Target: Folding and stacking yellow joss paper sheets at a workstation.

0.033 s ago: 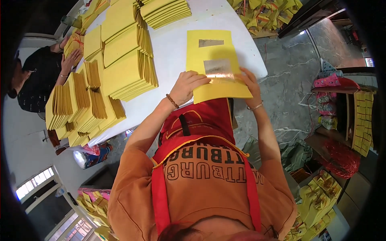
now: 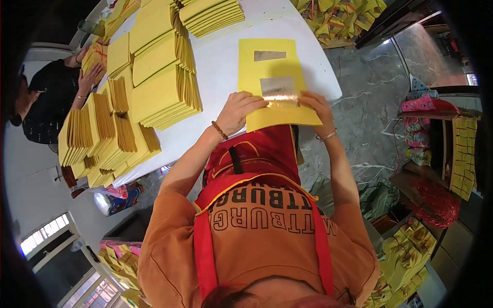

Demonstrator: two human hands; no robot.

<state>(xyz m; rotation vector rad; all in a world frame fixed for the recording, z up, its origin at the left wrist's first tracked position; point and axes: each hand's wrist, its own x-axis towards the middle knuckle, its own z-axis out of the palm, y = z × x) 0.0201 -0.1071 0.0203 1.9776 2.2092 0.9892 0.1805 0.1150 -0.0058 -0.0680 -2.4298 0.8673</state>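
Yellow sheet (image 2: 277, 69) lying at the near edge of the desk (image 2: 218, 64), between left hand (image 2: 241, 109) and right hand (image 2: 317, 105). Left fingers loosely curled onto one side, right fingers bent over the other; thumbs hidden, so impossible to tell whether pinching or merely pressing. Probably best to press evenly from both sides, keeping edges square and foil uncreased. Count: one topmost sheet, two silver patches (image 2: 279, 88), two hands on it, one co-worker (image 2: 49, 105); folded yellow stacks (image 2: 159, 100) too overlapped to count.

Wears orange-brown loose-sleeved shirt (image 2: 267, 256), dark lettering (image 2: 248, 217) | red apron (image 2: 272, 146), yellow piping (image 2: 314, 198), red straps (image 2: 206, 251) | brown beaded left-wrist bracelet (image 2: 220, 130) | pale right-wrist bangle (image 2: 326, 136)
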